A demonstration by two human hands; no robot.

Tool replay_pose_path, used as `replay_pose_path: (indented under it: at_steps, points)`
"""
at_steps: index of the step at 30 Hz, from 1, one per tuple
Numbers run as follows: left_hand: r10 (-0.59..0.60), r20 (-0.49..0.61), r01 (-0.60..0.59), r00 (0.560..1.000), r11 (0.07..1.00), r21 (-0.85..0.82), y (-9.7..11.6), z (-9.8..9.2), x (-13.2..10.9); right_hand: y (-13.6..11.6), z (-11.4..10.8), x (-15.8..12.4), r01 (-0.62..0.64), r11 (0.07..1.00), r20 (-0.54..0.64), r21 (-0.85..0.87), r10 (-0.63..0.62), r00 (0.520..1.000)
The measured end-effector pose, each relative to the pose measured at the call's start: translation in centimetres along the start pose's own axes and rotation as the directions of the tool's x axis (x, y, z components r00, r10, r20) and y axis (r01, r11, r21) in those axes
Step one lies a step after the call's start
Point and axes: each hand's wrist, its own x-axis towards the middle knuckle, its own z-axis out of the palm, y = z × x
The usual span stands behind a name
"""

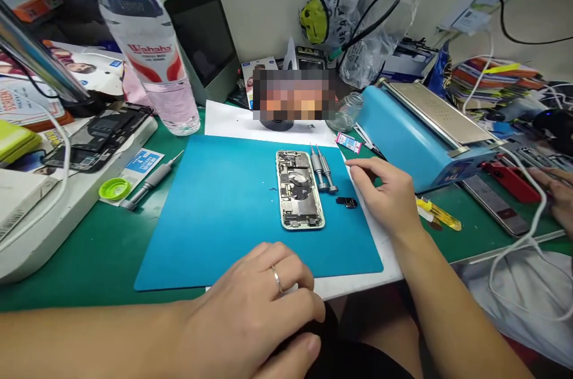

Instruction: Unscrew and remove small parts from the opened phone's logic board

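My left hand (pixel 264 301), with a ring on one finger, hangs at the front edge of the blue mat (pixel 215 206). Its fingers are loosely bent and apart, with nothing visible in them. By the mat's right edge is my right hand (pixel 387 194), thumb and forefinger tips close together; anything between them is hidden. An opened smartphone (pixel 299 191) lies on the mat with its inner parts exposed. Two grey precision screwdrivers (pixel 323 170) lie just right of it. Between them and my right hand is a small black phone part (pixel 347 202).
A water bottle (pixel 152 62), a white tray (pixel 58 212) and another screwdriver (pixel 154 182) are at left. A blue machine (pixel 425 134) stands right, near a glass jar (pixel 347 111). Another person's hand (pixel 555 194) is at far right, near a white cable (pixel 537 212).
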Motion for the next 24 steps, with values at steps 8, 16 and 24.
replay_pose_path:
  at_steps: [8, 16, 24]
  points:
    - [0.046, 0.117, -0.091, 0.992, 0.905, 0.417, 0.0, -0.2, 0.4, -0.2, -0.6, -0.4, 0.237, 0.971, 0.296, 0.038, -0.238, 0.925]
    - [-0.088, 0.275, -0.095, 0.957, 0.802, 0.590, -0.2, 0.1, -0.4, 0.3, 0.0, -0.8, 0.264, 0.963, 0.332, 0.059, -0.268, 0.904]
    - [-0.117, 0.290, -0.080, 0.950, 0.805, 0.587, -0.5, 0.4, -0.7, 0.1, 0.0, -1.2, 0.105, 0.969, 0.092, 0.224, -0.128, 0.987]
